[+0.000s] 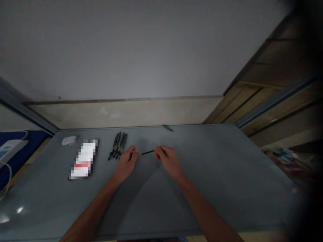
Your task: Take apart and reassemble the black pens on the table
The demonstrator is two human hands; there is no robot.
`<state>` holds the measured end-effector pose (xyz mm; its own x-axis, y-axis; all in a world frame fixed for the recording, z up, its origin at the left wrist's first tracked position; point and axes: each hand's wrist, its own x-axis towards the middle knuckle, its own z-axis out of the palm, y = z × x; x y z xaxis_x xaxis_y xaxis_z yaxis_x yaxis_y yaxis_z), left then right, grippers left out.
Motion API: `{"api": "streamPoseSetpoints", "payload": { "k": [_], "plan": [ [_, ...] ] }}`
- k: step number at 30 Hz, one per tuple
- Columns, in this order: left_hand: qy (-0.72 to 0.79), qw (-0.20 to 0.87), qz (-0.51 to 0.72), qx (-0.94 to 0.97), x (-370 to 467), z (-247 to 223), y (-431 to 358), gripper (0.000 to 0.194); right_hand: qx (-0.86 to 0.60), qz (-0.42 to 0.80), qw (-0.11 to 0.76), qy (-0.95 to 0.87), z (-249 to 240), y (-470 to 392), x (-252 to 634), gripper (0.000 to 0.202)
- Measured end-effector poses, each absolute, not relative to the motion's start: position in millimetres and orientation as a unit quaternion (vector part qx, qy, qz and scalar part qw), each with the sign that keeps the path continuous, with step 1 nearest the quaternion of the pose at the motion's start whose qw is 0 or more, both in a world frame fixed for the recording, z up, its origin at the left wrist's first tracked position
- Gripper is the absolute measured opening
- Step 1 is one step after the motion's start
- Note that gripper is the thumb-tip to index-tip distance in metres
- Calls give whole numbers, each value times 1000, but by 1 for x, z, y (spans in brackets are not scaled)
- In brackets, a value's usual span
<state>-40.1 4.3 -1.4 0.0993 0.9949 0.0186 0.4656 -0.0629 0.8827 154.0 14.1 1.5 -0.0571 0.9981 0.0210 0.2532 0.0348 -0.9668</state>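
Note:
A thin black pen refill (148, 152) with a yellowish tip section stretches between my two hands above the grey table (202, 161). My left hand (128, 159) pinches its left end, and the fingers cover that end. At the right end, my right hand (167, 158) has its fingertips closed on it. Several dark pens (118, 145) lie side by side just beyond and left of my left hand. One more dark piece, like a pen barrel (168, 128), rests near the table's back edge.
A phone (84, 159) with a blurred screen lies on the left of the table, with a white rounded object (69, 140) behind it. A wall (141, 112) rises behind the table. Metal posts stand at both back corners. A white power strip (11, 149) is at the far left.

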Motion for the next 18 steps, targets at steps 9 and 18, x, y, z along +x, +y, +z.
{"api": "streamPoseSetpoints", "payload": {
  "k": [9, 18],
  "plan": [
    [584, 384, 344, 627, -47, -10, 11, 38, -519, 462, 417, -586, -9, 20, 156, 32],
    [572, 380, 351, 637, -45, -1, 6, 26, -537, 439, 390, -606, -5, 14, 153, 50]
  ]
}}
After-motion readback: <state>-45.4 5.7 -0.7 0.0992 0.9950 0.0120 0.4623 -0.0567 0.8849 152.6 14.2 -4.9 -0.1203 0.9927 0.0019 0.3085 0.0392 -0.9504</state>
